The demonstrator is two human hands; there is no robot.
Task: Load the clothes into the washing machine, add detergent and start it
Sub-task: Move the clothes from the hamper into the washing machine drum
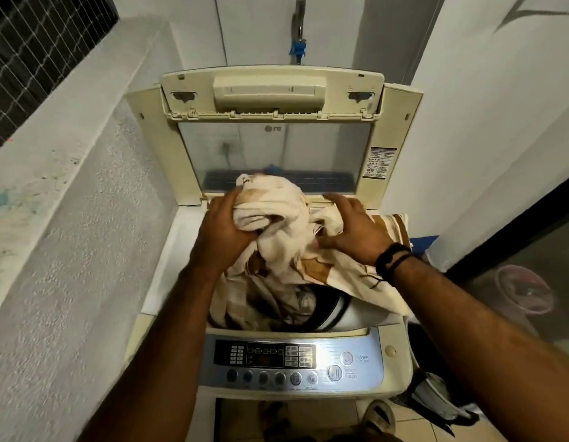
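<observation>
A cream top-loading washing machine (385, 349) stands in front of me with its lid (273, 90) folded up against the wall. A big bundle of cream cloth with brown patches (276, 205) sits over the drum opening, and part of it drapes over the right rim. My left hand (222, 228) grips the bundle on its left side. My right hand (353, 228) presses on the cloth from the right with the fingers spread. Below the opening lies the control panel (292, 358) with its buttons. No detergent is in view.
A rough white wall (69, 250) runs close along the machine's left side. A tap with a blue fitting (298, 43) hangs on the wall behind. A pink bucket (525, 291) stands on the floor at the right, and dark clothes (436, 393) lie beside the machine.
</observation>
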